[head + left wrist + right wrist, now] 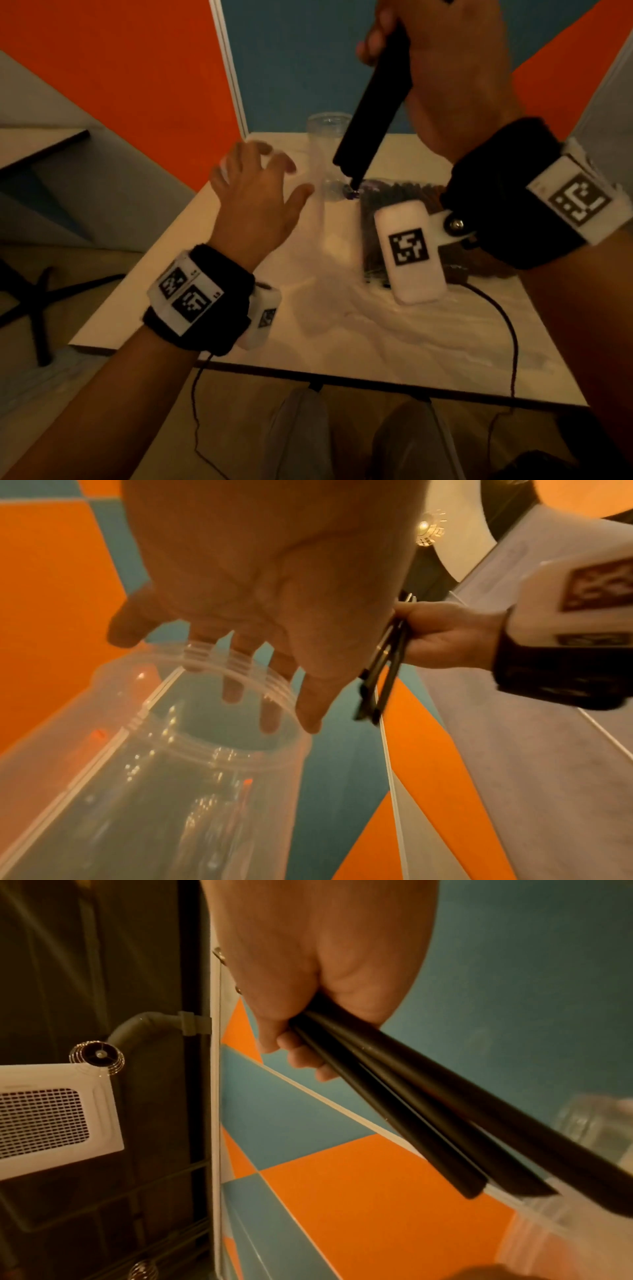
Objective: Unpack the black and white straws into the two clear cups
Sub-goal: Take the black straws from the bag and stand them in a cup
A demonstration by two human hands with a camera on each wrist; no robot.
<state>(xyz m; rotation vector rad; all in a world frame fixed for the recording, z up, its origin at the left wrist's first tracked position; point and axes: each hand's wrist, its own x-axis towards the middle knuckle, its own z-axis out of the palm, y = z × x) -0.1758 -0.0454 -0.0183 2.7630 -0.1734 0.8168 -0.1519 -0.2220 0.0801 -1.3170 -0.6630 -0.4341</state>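
Note:
My right hand is raised above the table and grips a bundle of black straws that slants down to the left. The straws' lower ends hang just in front of an upright clear cup at the back of the table. The right wrist view shows the same black straws in my fist, with that cup beyond them. My left hand is open with spread fingers. In the left wrist view its palm hovers over the mouth of a second clear cup; whether it touches the cup I cannot tell.
A clear pack of dark straws lies on the white table, partly hidden by my right wrist camera. A pale crumpled sheet lies mid-table. Cables hang over the front edge. A chair base stands on the floor at left.

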